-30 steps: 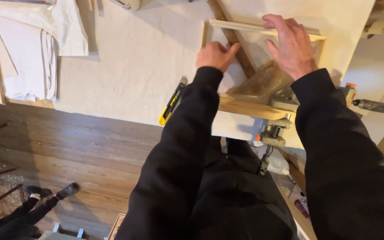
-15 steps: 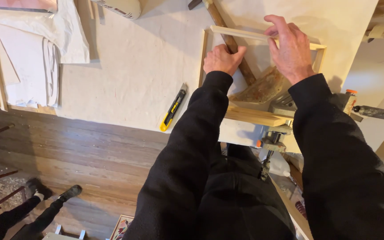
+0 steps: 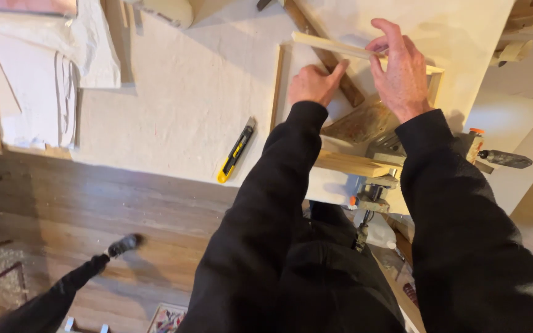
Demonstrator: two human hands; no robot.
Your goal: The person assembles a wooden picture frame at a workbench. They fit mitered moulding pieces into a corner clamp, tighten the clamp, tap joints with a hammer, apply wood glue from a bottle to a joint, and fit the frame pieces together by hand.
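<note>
- Your worktable (image 3: 174, 92) is covered in pale cloth, with folded white fabric (image 3: 38, 80) lying at its far left.
- The light wooden frame (image 3: 277, 86) rests on the table under both your hands, beside clamps (image 3: 371, 191) at the edge.
- Your right hand (image 3: 399, 68) pinches the frame's top bar (image 3: 322, 44) between thumb and curled fingers.
- Your left hand (image 3: 313, 83) is loosely fisted inside the frame, thumb stretched out to the bar.
- A yellow utility knife (image 3: 235, 151) lies well left of the frame.
</note>
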